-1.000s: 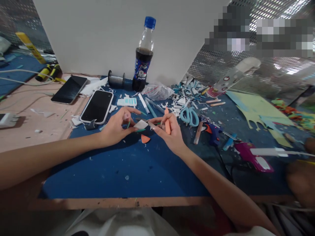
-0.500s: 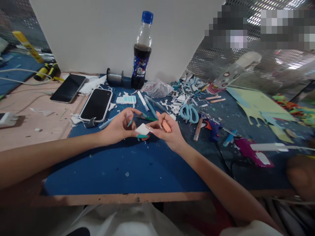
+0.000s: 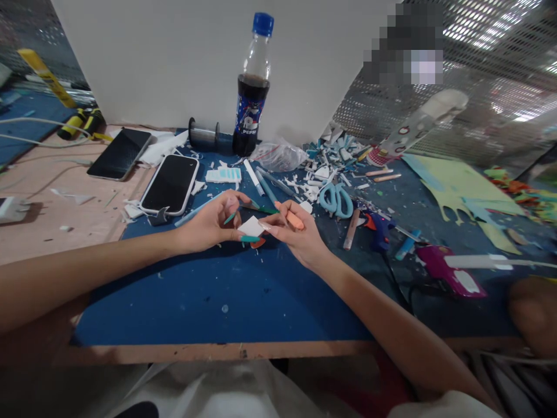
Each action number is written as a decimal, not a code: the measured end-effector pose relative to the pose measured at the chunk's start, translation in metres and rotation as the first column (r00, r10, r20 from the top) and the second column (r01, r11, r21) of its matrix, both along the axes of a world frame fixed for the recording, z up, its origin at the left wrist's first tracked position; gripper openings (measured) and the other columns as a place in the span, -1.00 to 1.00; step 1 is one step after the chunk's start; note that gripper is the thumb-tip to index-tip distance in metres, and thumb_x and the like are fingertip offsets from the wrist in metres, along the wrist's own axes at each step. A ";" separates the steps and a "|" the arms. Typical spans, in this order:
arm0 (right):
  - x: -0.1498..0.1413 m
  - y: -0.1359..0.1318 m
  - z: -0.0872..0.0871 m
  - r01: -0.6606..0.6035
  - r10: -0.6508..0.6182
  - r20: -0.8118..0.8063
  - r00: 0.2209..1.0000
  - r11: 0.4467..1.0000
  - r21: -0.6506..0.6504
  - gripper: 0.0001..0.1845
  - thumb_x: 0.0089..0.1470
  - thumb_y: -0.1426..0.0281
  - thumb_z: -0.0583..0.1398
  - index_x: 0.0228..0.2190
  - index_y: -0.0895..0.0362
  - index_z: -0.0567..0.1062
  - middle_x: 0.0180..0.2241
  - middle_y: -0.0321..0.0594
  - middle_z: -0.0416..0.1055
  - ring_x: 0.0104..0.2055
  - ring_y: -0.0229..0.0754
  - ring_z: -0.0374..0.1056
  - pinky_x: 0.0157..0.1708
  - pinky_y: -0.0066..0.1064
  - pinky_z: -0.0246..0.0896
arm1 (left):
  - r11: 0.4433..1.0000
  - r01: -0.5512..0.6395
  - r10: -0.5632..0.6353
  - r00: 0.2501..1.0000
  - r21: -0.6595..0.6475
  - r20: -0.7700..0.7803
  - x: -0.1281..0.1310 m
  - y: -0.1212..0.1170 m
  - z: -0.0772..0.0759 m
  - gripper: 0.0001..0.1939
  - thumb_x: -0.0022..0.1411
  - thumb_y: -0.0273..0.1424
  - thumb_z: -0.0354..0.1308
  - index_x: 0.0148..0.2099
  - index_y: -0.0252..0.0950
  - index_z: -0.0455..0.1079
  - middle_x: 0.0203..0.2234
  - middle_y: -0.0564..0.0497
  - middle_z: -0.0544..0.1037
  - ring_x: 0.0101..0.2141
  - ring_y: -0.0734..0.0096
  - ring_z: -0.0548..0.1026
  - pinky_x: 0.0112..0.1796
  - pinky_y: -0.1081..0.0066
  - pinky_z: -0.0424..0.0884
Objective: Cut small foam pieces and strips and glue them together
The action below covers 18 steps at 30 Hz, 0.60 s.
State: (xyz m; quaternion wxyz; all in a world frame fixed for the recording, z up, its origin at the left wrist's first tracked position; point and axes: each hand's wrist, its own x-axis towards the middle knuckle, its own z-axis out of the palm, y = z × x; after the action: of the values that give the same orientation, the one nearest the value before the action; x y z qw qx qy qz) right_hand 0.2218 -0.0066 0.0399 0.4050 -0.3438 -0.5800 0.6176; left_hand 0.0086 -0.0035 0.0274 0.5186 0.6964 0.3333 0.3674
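Observation:
A small white piece [image 3: 252, 227] that looks like card or foam is pinched between the thumb and fingers of my left hand [image 3: 212, 224], over the blue mat [image 3: 204, 313]. My right hand [image 3: 307, 237] is closed around a slim orange tool [image 3: 295, 220], its kind hard to make out. The right thumb and fingertips also touch the white piece's right corner. Just behind the fingers lies a dark green thin thing [image 3: 266, 210], partly covered by them. Beneath the white piece a small orange-red bit [image 3: 258, 244] shows, mostly hidden.
Blue scissors [image 3: 336, 200], a blue glue gun [image 3: 380, 229] and a purple glue gun [image 3: 450, 270] lie to the right. Foam scraps [image 3: 335, 154] heap behind. A Pepsi bottle [image 3: 252, 110] stands at the back; two phones [image 3: 171, 184] lie left. Another person's arm [image 3: 533, 313] is at far right.
The orange tool in my right hand has turned slightly flatter. Both hands stay at almost the same spot, with the white piece still between them.

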 end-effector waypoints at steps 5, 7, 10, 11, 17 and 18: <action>0.001 0.000 -0.002 -0.020 0.019 -0.035 0.999 0.999 -0.026 -0.55 -0.12 0.26 0.35 -0.49 0.03 0.14 -0.44 -0.32 0.48 -0.17 -0.14 0.49 -0.12 -0.18 0.41 | 1.000 0.007 -0.007 1.000 -0.022 0.007 0.000 0.001 -0.001 -0.60 0.07 -0.35 0.25 -0.10 -0.20 0.14 -0.49 0.11 0.30 -0.54 0.48 0.34 -0.54 0.41 0.40; 0.001 0.000 -0.003 -0.023 0.022 -0.045 0.999 0.999 -0.023 -0.56 -0.12 0.27 0.35 -0.49 0.04 0.14 -0.44 -0.32 0.48 -0.19 -0.16 0.49 -0.12 -0.20 0.41 | 1.000 0.008 -0.008 1.000 -0.018 0.021 0.000 0.001 -0.001 -0.61 0.05 -0.35 0.26 -0.14 -0.21 0.15 -0.47 0.10 0.31 -0.54 0.48 0.34 -0.53 0.41 0.40; 0.001 0.001 -0.004 -0.032 0.030 -0.047 0.998 0.999 -0.030 -0.57 -0.11 0.28 0.34 -0.48 0.04 0.14 -0.40 -0.31 0.50 -0.20 -0.18 0.49 -0.13 -0.21 0.41 | 1.000 0.018 -0.017 0.999 -0.024 0.036 0.000 0.000 -0.001 -0.61 0.03 -0.37 0.27 -0.15 -0.21 0.15 -0.49 0.12 0.28 -0.52 0.48 0.36 -0.51 0.42 0.42; 0.000 0.001 -0.004 -0.034 0.033 -0.041 0.999 0.999 -0.030 -0.57 -0.11 0.27 0.34 -0.47 0.03 0.14 -0.40 -0.30 0.50 -0.19 -0.17 0.49 -0.13 -0.20 0.41 | 0.999 0.019 -0.018 0.999 -0.027 0.033 0.001 0.000 0.000 -0.61 0.03 -0.39 0.27 -0.14 -0.21 0.15 -0.50 0.13 0.27 -0.53 0.49 0.35 -0.52 0.43 0.41; 0.001 -0.004 -0.002 0.015 -0.031 0.066 0.997 0.972 0.233 -0.63 -0.01 0.33 0.28 -0.43 0.01 0.12 -0.35 -0.28 0.51 -0.17 -0.11 0.48 -0.12 -0.11 0.38 | 0.997 -0.080 0.079 0.996 0.015 0.045 0.002 -0.003 0.000 -0.53 0.04 -0.45 0.26 -0.03 -0.21 0.15 -0.52 0.15 0.27 -0.49 0.47 0.41 -0.43 0.41 0.47; 0.002 -0.006 -0.002 0.024 -0.062 0.107 0.992 0.946 0.323 -0.65 0.00 0.35 0.27 -0.42 0.00 0.13 -0.30 -0.26 0.52 -0.16 -0.10 0.47 -0.14 -0.11 0.38 | 0.992 -0.119 0.117 0.992 0.045 0.045 0.002 -0.004 0.000 -0.54 0.04 -0.46 0.26 -0.05 -0.21 0.15 -0.48 0.13 0.30 -0.48 0.48 0.43 -0.42 0.41 0.48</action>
State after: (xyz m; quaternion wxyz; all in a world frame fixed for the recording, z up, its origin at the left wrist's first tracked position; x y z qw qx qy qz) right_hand 0.2233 -0.0126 0.0381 0.4344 -0.3211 -0.6877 0.4850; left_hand 0.0108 -0.0075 0.0276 0.4861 0.6799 0.3541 0.4196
